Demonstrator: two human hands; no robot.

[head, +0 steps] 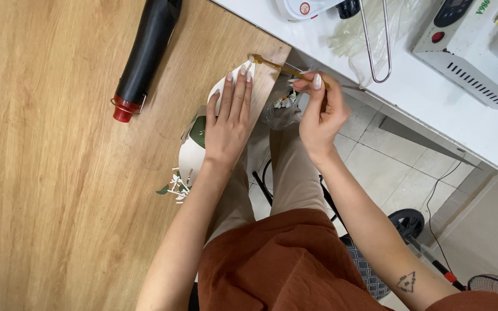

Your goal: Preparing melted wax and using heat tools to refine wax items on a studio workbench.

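Observation:
My left hand (pixel 229 118) lies flat, fingers together, pressing a white oval card (pixel 191 154) with green leaf shapes onto the wooden table (pixel 47 173) at its edge. Small white flower cut-outs (pixel 176 187) stick out at the card's near end. My right hand (pixel 318 112) pinches a thin gold tool (pixel 272 64) whose tip touches the card's far end, just beyond my left fingertips. A clear bag with small white pieces (pixel 283 106) lies on my lap between the hands.
A black heat gun with a red nozzle (pixel 145 55) lies on the wooden table, left of the card. A white table (pixel 433 98) to the right carries a white machine (pixel 474 46), a wire stand (pixel 376 40) and clear plastic.

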